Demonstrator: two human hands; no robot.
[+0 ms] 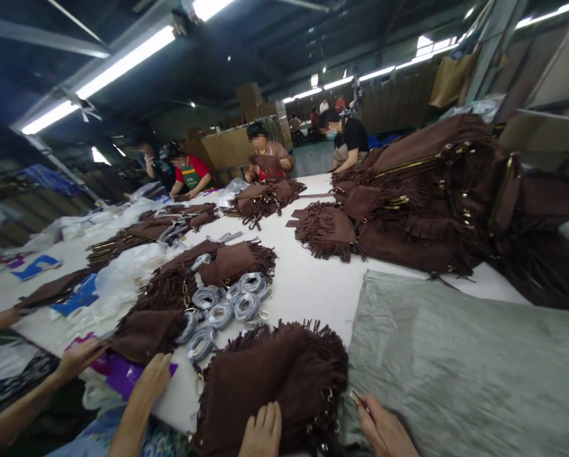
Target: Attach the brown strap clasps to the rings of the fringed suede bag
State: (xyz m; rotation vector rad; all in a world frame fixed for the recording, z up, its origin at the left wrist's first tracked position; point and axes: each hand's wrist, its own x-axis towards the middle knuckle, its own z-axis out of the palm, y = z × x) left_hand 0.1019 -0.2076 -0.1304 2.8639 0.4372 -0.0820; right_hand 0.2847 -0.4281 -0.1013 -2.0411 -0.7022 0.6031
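A brown suede fringed bag lies at the near edge of the white table, right in front of me. My left hand rests on its near part, fingers together and curled onto the suede. My right hand is at the bag's right side, next to its metal rings. Its fingertips pinch a small shiny metal piece. Just beyond the bag lies a heap of grey wrapped strap coils.
A co-worker's hands at my left touch another brown bag and purple paper. A grey plastic sheet covers the table at right. Behind it is a tall stack of brown fringed bags. Several people work at the far end.
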